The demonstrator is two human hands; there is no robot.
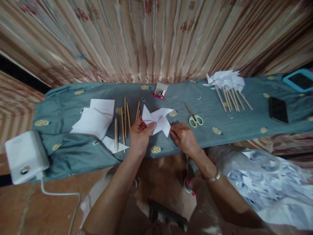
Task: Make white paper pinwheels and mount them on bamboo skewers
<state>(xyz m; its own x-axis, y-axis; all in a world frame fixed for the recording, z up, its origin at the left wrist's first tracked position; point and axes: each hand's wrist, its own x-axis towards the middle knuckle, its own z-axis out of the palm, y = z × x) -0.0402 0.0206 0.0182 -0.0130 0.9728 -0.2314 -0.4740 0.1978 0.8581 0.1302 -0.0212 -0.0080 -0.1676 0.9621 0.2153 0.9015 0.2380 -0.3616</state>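
Observation:
My left hand (141, 133) grips a white paper pinwheel (159, 120) at its left side, thumb pressed on the paper near its middle. Beside the pinwheel's lower right blade is my right hand (183, 135), its fingers closed in a pinch at the blade's tip. Whether they hold the tip or some small thing cannot be made out. Behind the pinwheel stands an open small red box (160, 90) of shiny metal bits. Several wooden sticks (125, 117) lie left of my left hand. Scissors (194, 117) with yellow-green handles rest right of the pinwheel.
White paper sheets (96, 117) are stacked at left, near a white device (26, 156) with a cable. Finished pinwheels on sticks (228, 85) lie at the back right, near a black phone (278, 110) and a blue-framed tablet (299, 81). A bag of folded paper (269, 182) sits below right.

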